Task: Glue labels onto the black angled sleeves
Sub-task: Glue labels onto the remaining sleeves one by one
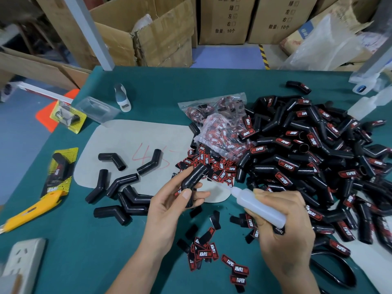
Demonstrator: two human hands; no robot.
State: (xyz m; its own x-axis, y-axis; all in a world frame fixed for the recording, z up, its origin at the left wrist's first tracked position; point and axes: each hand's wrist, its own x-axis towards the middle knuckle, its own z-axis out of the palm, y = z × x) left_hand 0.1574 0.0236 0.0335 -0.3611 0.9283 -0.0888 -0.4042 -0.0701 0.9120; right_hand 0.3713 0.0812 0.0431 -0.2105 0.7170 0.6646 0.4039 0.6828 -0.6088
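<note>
My left hand [169,200] grips a black angled sleeve [194,177] and holds it up over the table's middle. My right hand [282,217] grips a translucent white glue bottle [258,205]; its thin nozzle points left toward the sleeve, its tip just to the sleeve's right. Several bare black sleeves [122,192] lie to the left on a grey sheet. A big heap of labelled sleeves [307,158] fills the right side. Red-and-black labels [212,251] lie loose on the green table near me, and more lie in a pile [210,164] behind the held sleeve.
Clear bags of labels [218,119] lie at the heap's left edge. A yellow utility knife [31,211], yellow packaged sleeves [60,170] and a white power strip [23,259] lie at the left. A small white bottle [122,97] stands at the back. Cardboard boxes [148,32] stand behind the table.
</note>
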